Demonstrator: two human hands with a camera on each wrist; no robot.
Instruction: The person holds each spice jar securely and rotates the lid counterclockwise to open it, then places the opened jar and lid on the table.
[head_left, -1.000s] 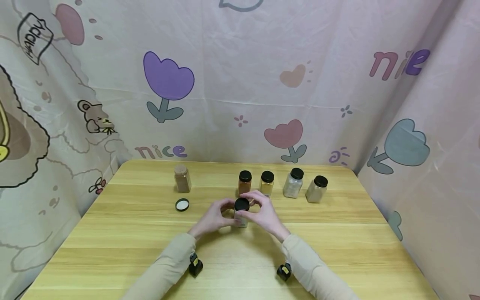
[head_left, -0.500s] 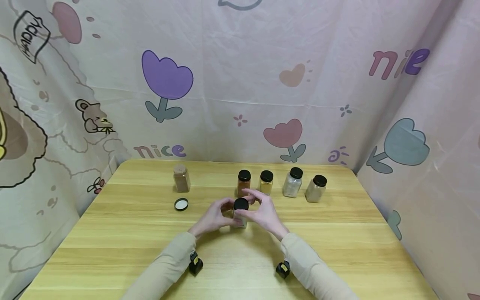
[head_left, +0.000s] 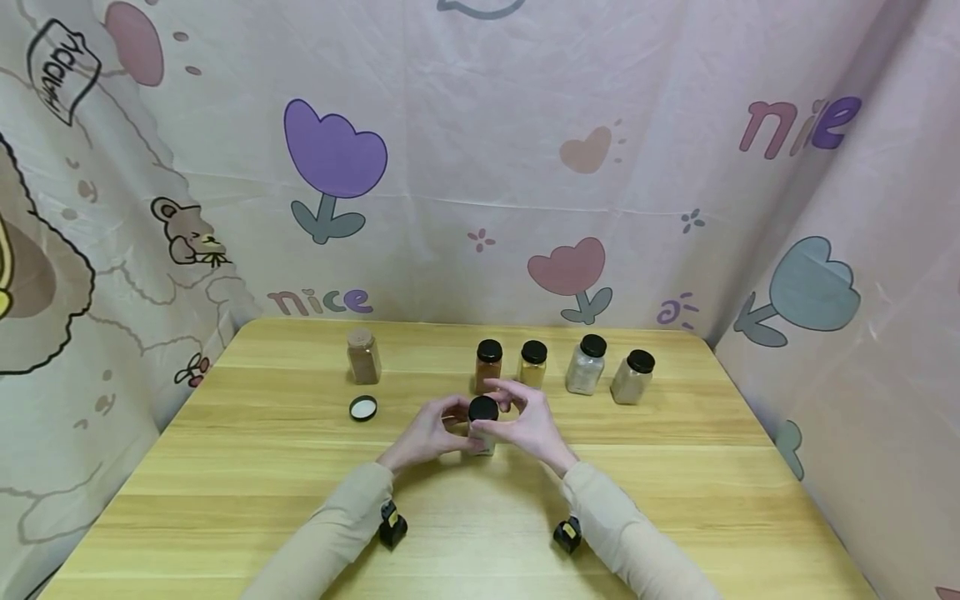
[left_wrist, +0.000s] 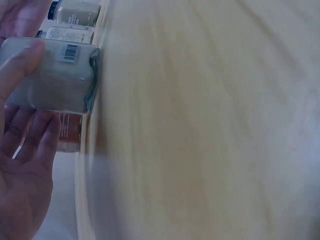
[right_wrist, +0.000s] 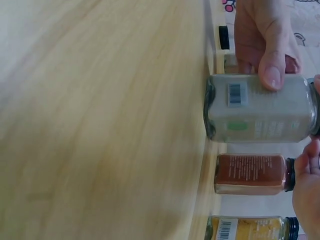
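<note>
A glass spice jar of pale greyish powder stands upright at mid-table, under a black screw lid. My left hand grips its body from the left, thumb on the near side. Around the lid are the curled thumb and fingers of my right hand. The right wrist view shows the jar with a barcode label, the left thumb lying across the glass. In the left wrist view the same jar sits between thumb and fingers, its top out of frame.
Behind the hands stand capped jars: reddish-brown, yellow, whitish and grey-beige. At back left is a lidless brown-powder jar, with a loose black lid, white liner up, in front of it.
The right fingers shift slightly around the lid over the last second. The left hand and the jar stay in place.
</note>
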